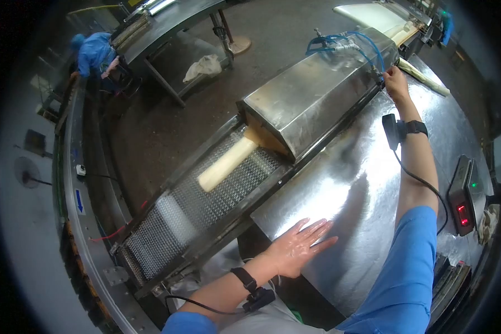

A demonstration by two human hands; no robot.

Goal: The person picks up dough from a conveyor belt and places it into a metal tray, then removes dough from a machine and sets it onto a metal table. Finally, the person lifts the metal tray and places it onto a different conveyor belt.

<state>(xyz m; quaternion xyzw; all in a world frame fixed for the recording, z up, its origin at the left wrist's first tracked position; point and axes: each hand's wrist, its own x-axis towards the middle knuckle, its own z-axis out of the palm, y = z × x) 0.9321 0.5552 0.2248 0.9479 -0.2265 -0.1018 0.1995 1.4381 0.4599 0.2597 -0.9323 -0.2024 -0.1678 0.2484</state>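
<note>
My left hand (299, 248) is over the near edge of the shiny metal table (339, 200), fingers spread and nothing in them. At the far end of the steel-covered machine (317, 94), my right hand (396, 84) has its fingers closed beside a fitting with blue hoses (380, 58). What those fingers grip is hidden. A pale, dough-like roll (228, 164) lies on the mesh conveyor belt (197, 203), its far end at the opening of the cover. Another pale long roll (426, 78) lies on the table past my right hand.
A box with a red digital display (463, 214) stands at the right. A long rail (80, 222) runs along the left. Farther back are a metal table (170, 28), a person in blue (94, 53) and a white belt (373, 19). Cables hang from both my wrists.
</note>
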